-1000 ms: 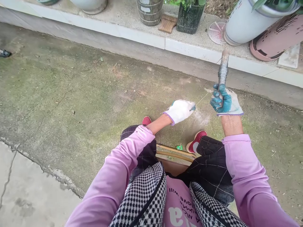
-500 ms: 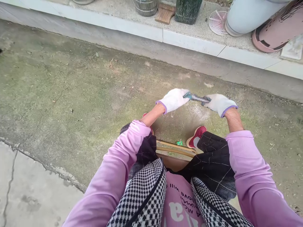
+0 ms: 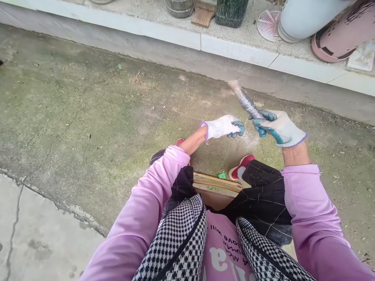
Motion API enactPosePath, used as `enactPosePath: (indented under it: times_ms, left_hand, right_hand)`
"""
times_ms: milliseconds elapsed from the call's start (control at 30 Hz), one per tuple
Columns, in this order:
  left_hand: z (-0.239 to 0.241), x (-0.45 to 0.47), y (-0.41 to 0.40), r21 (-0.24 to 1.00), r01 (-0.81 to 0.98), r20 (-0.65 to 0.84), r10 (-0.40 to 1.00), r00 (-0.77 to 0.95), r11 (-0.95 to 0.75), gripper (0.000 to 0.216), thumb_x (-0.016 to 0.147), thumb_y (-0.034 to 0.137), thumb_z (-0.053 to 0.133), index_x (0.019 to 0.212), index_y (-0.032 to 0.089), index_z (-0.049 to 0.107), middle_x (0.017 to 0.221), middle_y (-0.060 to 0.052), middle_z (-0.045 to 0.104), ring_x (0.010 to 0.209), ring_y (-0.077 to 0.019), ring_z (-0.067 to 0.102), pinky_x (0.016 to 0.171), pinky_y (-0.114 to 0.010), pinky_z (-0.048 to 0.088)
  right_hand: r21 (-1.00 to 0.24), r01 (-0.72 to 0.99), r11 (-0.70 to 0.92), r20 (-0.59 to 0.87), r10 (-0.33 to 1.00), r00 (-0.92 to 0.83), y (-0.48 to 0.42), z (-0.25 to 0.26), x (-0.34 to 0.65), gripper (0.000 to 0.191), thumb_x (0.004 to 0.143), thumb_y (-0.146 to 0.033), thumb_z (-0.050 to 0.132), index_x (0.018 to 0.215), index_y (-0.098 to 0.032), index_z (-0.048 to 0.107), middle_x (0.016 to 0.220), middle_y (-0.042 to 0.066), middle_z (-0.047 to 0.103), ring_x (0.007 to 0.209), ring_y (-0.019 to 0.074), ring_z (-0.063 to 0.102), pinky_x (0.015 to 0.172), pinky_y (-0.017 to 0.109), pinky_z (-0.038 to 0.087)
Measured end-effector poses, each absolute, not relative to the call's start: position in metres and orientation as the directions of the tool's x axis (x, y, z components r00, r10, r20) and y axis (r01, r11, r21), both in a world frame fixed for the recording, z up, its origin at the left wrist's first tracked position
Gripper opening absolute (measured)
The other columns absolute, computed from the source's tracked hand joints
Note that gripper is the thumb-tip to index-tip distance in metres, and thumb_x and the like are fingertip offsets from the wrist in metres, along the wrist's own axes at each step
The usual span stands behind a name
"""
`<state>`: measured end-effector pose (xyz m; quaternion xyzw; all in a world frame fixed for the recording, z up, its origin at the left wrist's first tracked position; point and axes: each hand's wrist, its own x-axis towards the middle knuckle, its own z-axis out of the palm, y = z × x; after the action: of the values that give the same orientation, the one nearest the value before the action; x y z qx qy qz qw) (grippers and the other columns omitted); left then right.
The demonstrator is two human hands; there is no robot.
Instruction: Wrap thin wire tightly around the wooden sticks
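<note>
A stick wound with silvery wire or thread (image 3: 247, 104) slants up and to the left over the ground, its pale far end blurred. The near end is gripped by my right hand (image 3: 281, 127), in a white glove with blue-green coated fingers. My left hand (image 3: 224, 127), gloved alike, hangs just left of it with the fingers curled closed. A faint thin strand seems to run between the hands, but whether the left fingers pinch it is hidden. The two hands are apart.
Below the hands are a red shoe (image 3: 241, 167), a small green wrapper (image 3: 222, 175) and a yellowish wooden seat frame (image 3: 215, 182). A tiled ledge (image 3: 170, 36) runs across the back, bearing a dark green container (image 3: 231, 13), a wooden board (image 3: 202, 15), and white (image 3: 307, 19) and pink (image 3: 340, 31) containers.
The wound stick has swung from lying level between both hands to pointing up and left in my right hand. My left hand has come off its end and curled lower.
</note>
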<state>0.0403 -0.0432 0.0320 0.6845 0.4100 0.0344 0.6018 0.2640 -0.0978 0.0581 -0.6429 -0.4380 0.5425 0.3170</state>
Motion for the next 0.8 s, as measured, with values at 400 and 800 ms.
enactPosePath:
  times_ms: [400,800]
  left_hand:
    - [0.019,0.031,-0.033,0.823,0.483,-0.562,0.549,0.618,0.298,0.028,0.110,0.003,0.053,0.124,0.008,0.076,0.069,-0.003,0.070,0.068,-0.0127,0.058,0.078,-0.032,0.051]
    - [0.019,0.035,-0.042,0.813,0.493,-0.576,0.543,0.611,0.310,0.020,0.102,0.008,0.063,0.090,0.015,0.076,0.066,0.000,0.069,0.059,-0.0107,0.058,0.065,-0.024,0.052]
  right_hand:
    - [-0.368,0.861,-0.351,-0.415,0.890,0.186,-0.076,0.041,0.265,0.012,0.089,-0.025,0.083,0.086,-0.025,0.071,0.072,0.004,0.068,0.075,0.0221,0.057,0.072,0.035,0.043]
    - [-0.910,0.041,-0.413,-0.400,0.898,0.183,-0.083,0.049,0.267,0.035,0.074,-0.047,0.088,0.093,-0.025,0.071,0.068,-0.003,0.057,0.050,0.0125,0.044,0.045,0.027,0.036]
